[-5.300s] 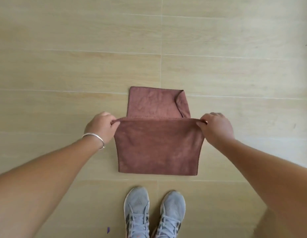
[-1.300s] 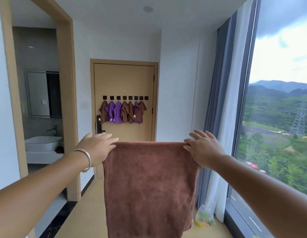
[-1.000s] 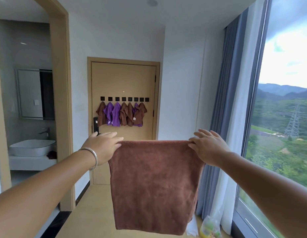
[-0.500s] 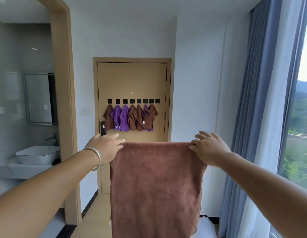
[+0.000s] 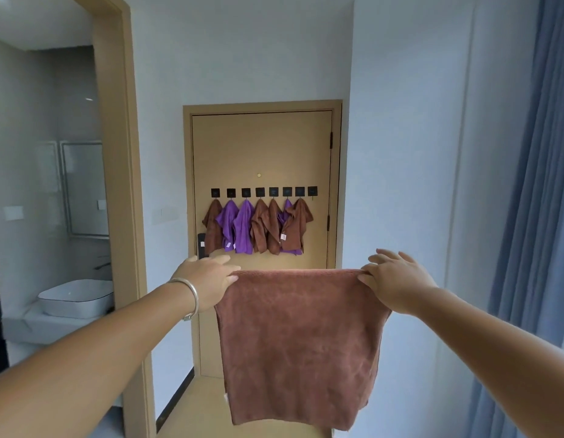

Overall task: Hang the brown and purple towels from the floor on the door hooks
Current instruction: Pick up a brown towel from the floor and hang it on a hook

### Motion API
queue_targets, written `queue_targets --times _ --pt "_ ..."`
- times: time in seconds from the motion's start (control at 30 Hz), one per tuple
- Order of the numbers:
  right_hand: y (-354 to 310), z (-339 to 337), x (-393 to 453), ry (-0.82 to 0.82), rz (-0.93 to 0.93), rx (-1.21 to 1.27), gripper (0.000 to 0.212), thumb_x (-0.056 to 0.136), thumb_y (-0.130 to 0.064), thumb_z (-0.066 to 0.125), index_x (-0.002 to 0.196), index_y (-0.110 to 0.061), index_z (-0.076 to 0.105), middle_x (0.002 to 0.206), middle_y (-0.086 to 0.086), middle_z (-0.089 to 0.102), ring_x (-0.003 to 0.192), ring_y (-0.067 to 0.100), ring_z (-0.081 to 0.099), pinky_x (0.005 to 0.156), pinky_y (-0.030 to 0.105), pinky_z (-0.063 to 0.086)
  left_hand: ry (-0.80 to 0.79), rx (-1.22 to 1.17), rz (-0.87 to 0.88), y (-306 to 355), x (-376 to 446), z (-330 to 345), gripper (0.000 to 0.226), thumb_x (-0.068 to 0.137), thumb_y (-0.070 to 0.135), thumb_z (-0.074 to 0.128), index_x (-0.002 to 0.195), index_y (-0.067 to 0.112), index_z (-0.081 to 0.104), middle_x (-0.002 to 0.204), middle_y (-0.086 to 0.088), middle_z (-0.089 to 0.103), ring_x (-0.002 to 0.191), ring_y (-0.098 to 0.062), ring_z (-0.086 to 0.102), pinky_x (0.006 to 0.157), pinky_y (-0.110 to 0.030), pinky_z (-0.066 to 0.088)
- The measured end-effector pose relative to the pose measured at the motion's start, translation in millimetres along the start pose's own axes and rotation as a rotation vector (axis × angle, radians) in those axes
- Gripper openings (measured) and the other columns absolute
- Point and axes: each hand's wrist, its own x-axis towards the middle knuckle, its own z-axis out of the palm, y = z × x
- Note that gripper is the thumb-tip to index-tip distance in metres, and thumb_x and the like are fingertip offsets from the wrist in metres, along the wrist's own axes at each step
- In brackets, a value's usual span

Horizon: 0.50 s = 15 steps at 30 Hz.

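Observation:
A folded brown towel (image 5: 299,343) hangs in front of me, stretched between both hands. My left hand (image 5: 208,279) pinches its top left corner and my right hand (image 5: 394,279) pinches its top right corner, the other fingers spread. Straight ahead stands a tan door (image 5: 261,147) with a row of black square hooks (image 5: 263,192). Several brown and purple towels (image 5: 258,227) hang from them; the rightmost hook (image 5: 312,191) carries nothing.
A bathroom doorway with a wooden frame (image 5: 122,184) opens on the left, with a white basin (image 5: 75,297) inside. A white wall (image 5: 400,153) and blue curtains (image 5: 539,184) stand on the right. A narrow wooden floor strip (image 5: 195,412) leads to the door.
The towel came up off the floor with both hands. Over the last second the view has swung left off the window and drawn closer to the door.

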Motion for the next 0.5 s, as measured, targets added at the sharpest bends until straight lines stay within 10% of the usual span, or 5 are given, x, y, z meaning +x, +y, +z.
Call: queue_targets --times 0.5 --pt "0 89 234 -0.018 0.057 -0.043 0.048 0.102 -0.048 0.018 0.138 -0.035 0.047 0.150 -0.009 0.036 0.146 0.014 0.014 0.117 0.038 0.014 0.056 -0.066 0.064 -81 245 124 0.043 0.103 0.039 0.021 0.144 0.040 0.035 0.149 0.011 0.035 0.132 -0.012 0.041 0.110 -0.039 0.025"
